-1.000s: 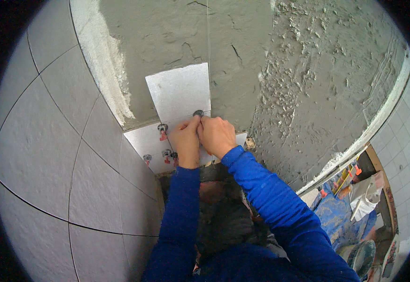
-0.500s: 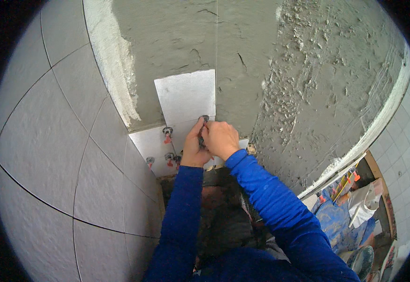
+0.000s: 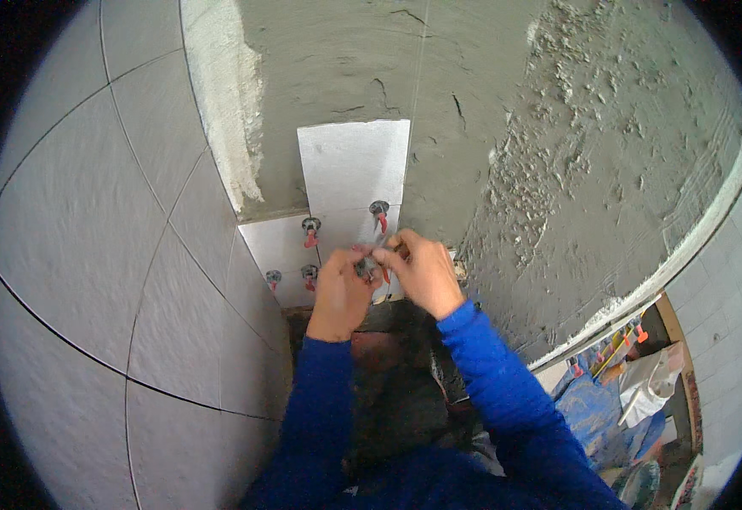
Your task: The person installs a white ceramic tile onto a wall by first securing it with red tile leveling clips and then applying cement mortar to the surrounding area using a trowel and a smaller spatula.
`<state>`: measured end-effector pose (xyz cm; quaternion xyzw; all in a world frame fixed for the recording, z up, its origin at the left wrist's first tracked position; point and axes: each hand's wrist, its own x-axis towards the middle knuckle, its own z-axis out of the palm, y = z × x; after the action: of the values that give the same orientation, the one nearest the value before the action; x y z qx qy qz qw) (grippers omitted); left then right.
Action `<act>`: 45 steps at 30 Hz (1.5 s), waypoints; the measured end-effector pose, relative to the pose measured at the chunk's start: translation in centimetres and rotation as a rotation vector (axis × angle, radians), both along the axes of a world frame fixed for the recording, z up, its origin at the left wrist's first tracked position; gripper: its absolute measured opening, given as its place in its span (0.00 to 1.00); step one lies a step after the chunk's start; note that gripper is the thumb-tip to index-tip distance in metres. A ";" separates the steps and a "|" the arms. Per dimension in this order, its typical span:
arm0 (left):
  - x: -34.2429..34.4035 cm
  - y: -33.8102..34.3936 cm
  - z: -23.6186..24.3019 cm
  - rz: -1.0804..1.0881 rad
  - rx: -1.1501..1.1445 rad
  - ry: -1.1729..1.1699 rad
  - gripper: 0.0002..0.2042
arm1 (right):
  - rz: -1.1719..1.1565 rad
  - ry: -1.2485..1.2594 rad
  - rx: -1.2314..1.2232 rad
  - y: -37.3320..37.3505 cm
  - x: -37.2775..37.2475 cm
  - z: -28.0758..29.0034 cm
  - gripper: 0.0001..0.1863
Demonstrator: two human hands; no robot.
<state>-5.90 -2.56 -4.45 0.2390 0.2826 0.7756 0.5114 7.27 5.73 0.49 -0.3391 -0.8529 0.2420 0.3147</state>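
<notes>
My left hand (image 3: pixel 342 296) is closed around a tile leveler (image 3: pixel 364 269), a dark round piece with red parts, in front of the low white tiles. My right hand (image 3: pixel 426 270) pinches close beside it, fingertips nearly meeting the left ones; what it grips is small and blurred. Just above the hands, a tile leveler with a red handle (image 3: pixel 379 210) sits on the joint under the upper white tile (image 3: pixel 355 166). Several more sit at the joints to the left, such as the upper one (image 3: pixel 311 229) and the lowest left one (image 3: pixel 274 278).
Grey tiled wall (image 3: pixel 73 229) rises close on my left. Ahead is a wall of grey mortar (image 3: pixel 328 76), rough toward the right, with a thin vertical string. At lower right lie a blue sheet (image 3: pixel 596 412), a white bag (image 3: pixel 647 387) and a bucket (image 3: pixel 640 484).
Both hands have come down and away from the tile leveler at the upper tile's lower right corner, which now shows uncovered. They have drawn together lower down. The view has shifted slightly.
</notes>
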 end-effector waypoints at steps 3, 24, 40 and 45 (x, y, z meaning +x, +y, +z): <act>0.0 -2.0 0.5 -0.024 -0.124 0.452 0.15 | 0.207 0.182 0.038 -2.0 1.6 -0.4 0.19; 0.8 -4.0 5.1 0.124 0.030 0.817 0.21 | 0.417 0.825 -0.668 -3.7 3.7 -1.1 0.06; -8.2 2.6 10.0 1.364 -0.163 1.337 0.15 | 0.099 0.514 0.441 -1.2 -6.5 -6.1 0.12; -8.5 2.8 10.2 1.421 -0.165 1.326 0.14 | 0.109 0.591 0.499 -0.2 -8.0 -6.7 0.13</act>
<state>-14.35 0.20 5.79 0.3643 0.6447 0.5893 -0.3231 -0.75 5.50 -6.19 -0.1219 -0.7750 0.1306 0.6062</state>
